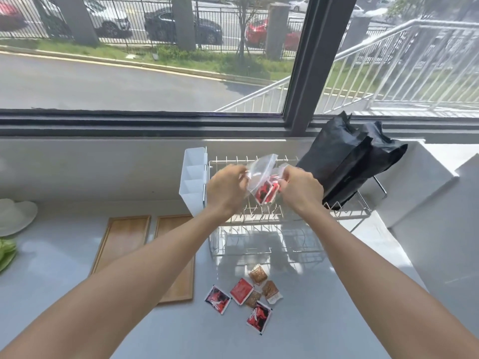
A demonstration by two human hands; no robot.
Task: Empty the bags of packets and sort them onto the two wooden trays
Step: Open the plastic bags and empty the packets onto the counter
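Nearest, on the grey table point(77, 294), lies a loose cluster of packets point(243, 297): three red-and-black, three brown. To their left sit two wooden trays point(121, 242) side by side, bare. Beyond the packets stands a white wire rack point(267, 237) with a white divided holder point(194, 180) at its left end and black bags point(347, 161) leaning at its right. Above the rack, the left hand point(225, 190) and right hand point(302, 187) each pinch an edge of a clear plastic bag point(260, 174), red packets inside. Window behind.
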